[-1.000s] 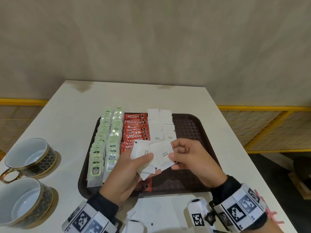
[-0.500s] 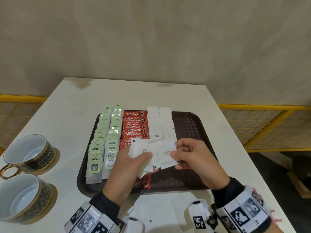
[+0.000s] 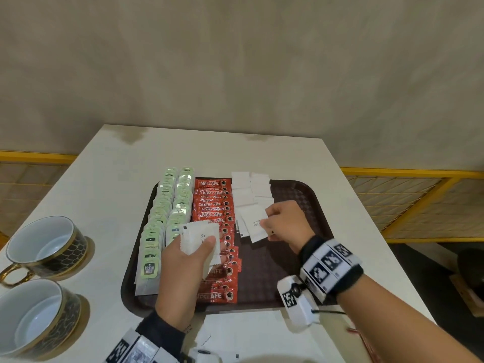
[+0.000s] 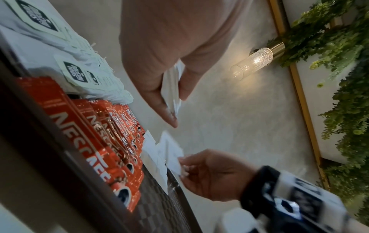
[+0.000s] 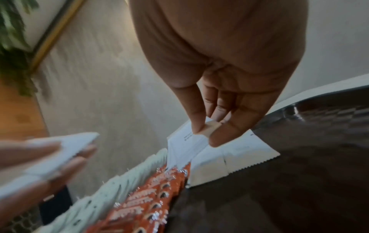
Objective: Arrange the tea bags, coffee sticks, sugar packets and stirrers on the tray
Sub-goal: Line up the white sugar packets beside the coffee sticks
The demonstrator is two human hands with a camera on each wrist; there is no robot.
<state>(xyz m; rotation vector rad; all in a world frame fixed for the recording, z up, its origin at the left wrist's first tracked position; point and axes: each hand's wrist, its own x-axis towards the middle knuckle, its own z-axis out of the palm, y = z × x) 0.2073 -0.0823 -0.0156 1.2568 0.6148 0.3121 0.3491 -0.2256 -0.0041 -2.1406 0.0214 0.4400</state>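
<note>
A dark brown tray [image 3: 301,197] holds two rows of green tea bags [image 3: 167,205], a row of red coffee sticks [image 3: 213,205] and white sugar packets [image 3: 248,189] laid in two columns. My left hand [image 3: 188,255] grips a small stack of white sugar packets [image 3: 200,238] above the coffee sticks. My right hand [image 3: 284,222] pinches one sugar packet [image 3: 255,224] by its edge, low over the near end of the sugar columns. In the right wrist view the thumb and fingers [image 5: 199,124] pinch that packet [image 5: 187,141] over the laid packets [image 5: 235,156].
Two gold-rimmed cups [image 3: 44,244] [image 3: 34,318] stand on the white table [image 3: 104,179] left of the tray. Loose white packets [image 3: 248,339] lie on the table near the front edge. The tray's right half [image 3: 301,258] is bare.
My hands have parted. The right hand took one packet from the stack and carried it forward and right to the sugar columns. The left hand stayed over the coffee sticks with the stack.
</note>
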